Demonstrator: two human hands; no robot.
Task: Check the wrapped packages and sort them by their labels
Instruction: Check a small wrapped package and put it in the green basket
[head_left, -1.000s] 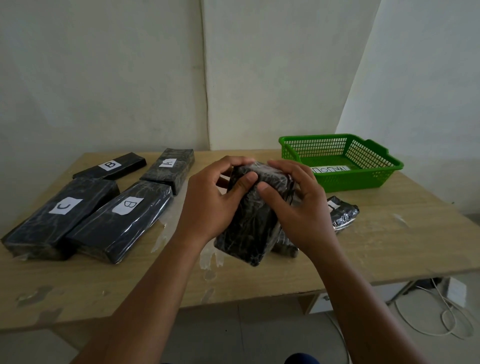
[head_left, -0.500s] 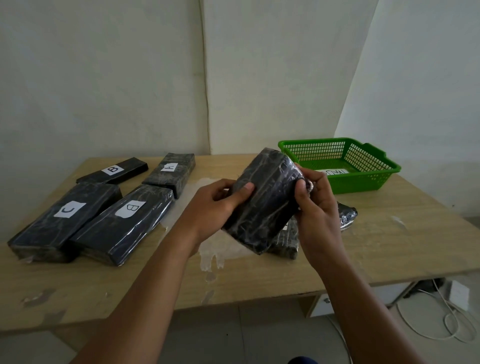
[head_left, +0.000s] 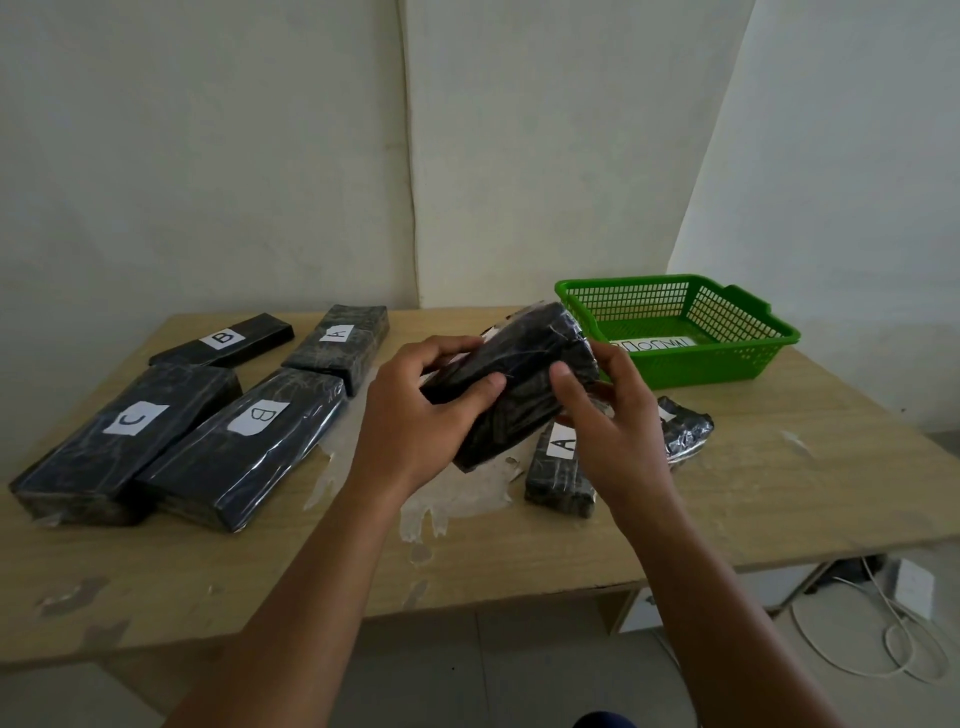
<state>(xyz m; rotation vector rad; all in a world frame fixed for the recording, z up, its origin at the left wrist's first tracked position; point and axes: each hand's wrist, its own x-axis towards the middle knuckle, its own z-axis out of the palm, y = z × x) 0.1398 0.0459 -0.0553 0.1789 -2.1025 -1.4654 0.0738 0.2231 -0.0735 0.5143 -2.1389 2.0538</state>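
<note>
The black plastic-wrapped package (head_left: 519, 384) now tilts flatter than before, uncovering an A-labelled package (head_left: 558, 467) on the wooden desk (head_left: 779, 493). Left hand (head_left: 415, 415) and right hand (head_left: 608, 421) each keep a curled grip clamped on it, above the desk.

My left hand (head_left: 415, 415) and right hand (head_left: 608, 415) covered much of the package I held (head_left: 519, 379), and no label showed on it. My right hand hid part of the A package (head_left: 558, 467) and most of the crumpled package (head_left: 688, 431) behind it. The slip (head_left: 655, 344) in the green basket (head_left: 727, 358) was too small to read.
</note>
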